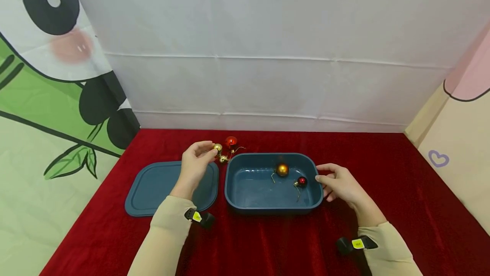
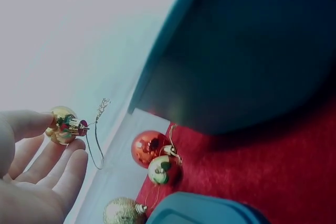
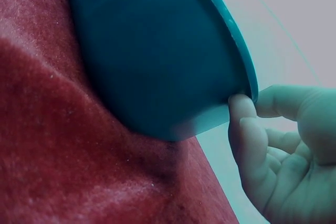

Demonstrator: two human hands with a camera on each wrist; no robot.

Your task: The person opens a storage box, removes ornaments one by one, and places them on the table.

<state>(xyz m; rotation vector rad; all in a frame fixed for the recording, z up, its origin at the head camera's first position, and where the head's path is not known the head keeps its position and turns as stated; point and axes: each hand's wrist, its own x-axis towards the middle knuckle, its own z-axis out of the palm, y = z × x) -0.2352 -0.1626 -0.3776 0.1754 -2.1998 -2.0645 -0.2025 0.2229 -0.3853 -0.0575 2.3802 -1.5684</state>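
Note:
My left hand (image 1: pixel 194 163) pinches a small shiny gold Christmas ball (image 2: pixel 62 123) between thumb and fingers; its string loop dangles free. Just past that hand lie a red ball (image 1: pixel 231 141) and a small gold ball (image 1: pixel 223 159). A glittery gold ball (image 2: pixel 122 211) shows beside them in the left wrist view. My right hand (image 1: pixel 340 184) holds the right end of the blue rectangular box (image 1: pixel 249 189), thumb and forefinger at its rim. Inside the box, a gold ball (image 1: pixel 282 170) and a smaller dark red ball (image 1: pixel 302 181) lie toward the right, strings attached.
The flat blue lid (image 1: pixel 153 191) lies left of the box, partly under my left forearm in the head view. A red velvet cloth (image 1: pixel 268 246) covers the table. White fabric (image 1: pixel 268 89) hangs behind, with printed panels on both sides.

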